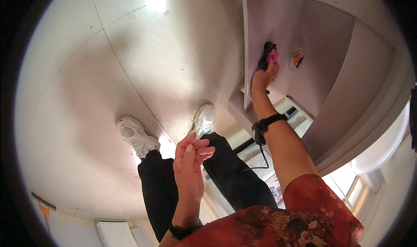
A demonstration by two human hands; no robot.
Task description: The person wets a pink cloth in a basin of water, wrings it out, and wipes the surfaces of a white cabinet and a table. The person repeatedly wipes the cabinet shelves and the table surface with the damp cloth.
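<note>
My right hand (264,77) is closed around a bunched pink cloth (272,58), reaching into an open wooden cabinet or shelf unit. A dark object (267,53), too blurred to name, lies against the cloth and fingers. Beside it, the cabinet's back panel (312,35) has a cut-out with orange and dark parts inside, perhaps a wiring box (296,60). In front of my body my left hand (192,156) is raised with loosely curled fingers, nothing seen in it. Each wrist wears a black band; a cable hangs from the right one.
A thin upright panel edge (245,45) borders the cabinet on the left. Its broad curved frame (365,68) lies at the right. My white shoes (135,136) stand on pale floor (146,68). A white basin-like rim (384,152) is at the far right, and a white box-like object (116,234) at the lower left.
</note>
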